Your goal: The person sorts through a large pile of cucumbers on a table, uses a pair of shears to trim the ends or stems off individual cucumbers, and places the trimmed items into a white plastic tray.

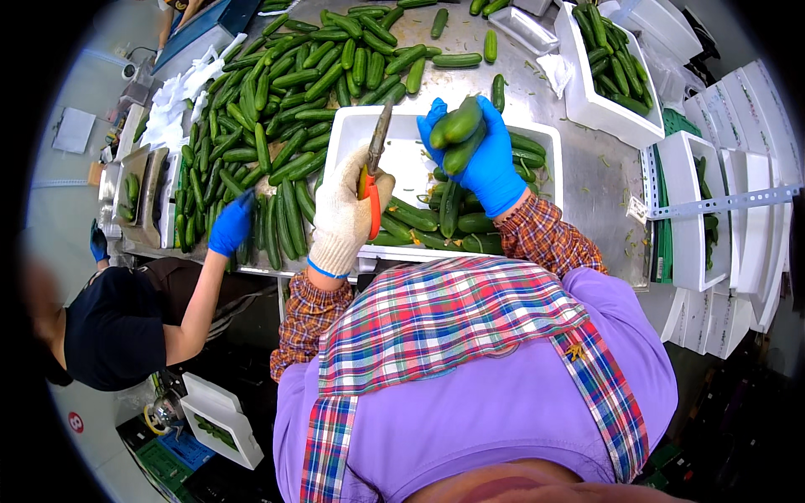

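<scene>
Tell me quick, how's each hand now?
White-gloved left hand: closed, holding orange-handled metal shears.
Blue-gloved right hand: closed around smooth, elongated green cucumbers.

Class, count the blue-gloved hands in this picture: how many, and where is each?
3. The person's right hand, holding cucumbers over a white box; a co-worker's nearer hand, at the cucumber pile; and that co-worker's farther hand, at far left. Others may be hidden.

Green cucumbers point(462, 127), orange-handled snips point(376, 151), plaid apron point(453, 317)
</scene>
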Tool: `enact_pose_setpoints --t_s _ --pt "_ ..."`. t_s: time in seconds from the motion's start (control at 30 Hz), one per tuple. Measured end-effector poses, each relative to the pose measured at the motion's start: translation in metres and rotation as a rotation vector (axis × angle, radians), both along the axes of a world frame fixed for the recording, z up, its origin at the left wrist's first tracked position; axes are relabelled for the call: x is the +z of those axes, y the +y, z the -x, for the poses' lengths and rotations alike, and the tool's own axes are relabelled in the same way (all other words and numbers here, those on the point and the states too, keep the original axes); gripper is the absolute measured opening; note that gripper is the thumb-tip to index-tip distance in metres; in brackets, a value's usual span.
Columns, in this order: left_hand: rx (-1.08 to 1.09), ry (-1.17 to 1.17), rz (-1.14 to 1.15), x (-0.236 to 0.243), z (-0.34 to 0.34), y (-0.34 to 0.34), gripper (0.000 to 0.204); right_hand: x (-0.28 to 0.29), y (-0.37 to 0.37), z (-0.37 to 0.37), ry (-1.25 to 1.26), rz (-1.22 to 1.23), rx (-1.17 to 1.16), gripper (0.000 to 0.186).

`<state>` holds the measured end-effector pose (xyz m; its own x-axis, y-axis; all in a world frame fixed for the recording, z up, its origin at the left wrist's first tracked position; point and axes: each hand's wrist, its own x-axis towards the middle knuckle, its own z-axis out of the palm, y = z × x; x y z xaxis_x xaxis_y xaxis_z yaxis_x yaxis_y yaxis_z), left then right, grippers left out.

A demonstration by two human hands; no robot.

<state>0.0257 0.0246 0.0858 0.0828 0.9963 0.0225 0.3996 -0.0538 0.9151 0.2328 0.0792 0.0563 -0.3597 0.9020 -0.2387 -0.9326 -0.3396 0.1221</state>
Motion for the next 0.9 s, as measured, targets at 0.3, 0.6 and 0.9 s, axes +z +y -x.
enact_pose_setpoints --t_s 0.3,0.6,0.9 --pt "-0.121 0.405 -0.199 0.021 0.020 -0.006 0.055 0.013 -0.007 -0.005 -1.341 -0.589 -0.185 0.059" --pt "-0.130 0.654 -0.240 0.024 0.032 -0.003 0.046 0.022 -0.019 0.004 -1.808 -0.845 -0.299 0.061" --pt "-0.158 0.699 -0.109 0.027 0.032 -0.004 0.042 0.021 -0.019 0.002 -1.845 -0.864 -0.292 0.059"
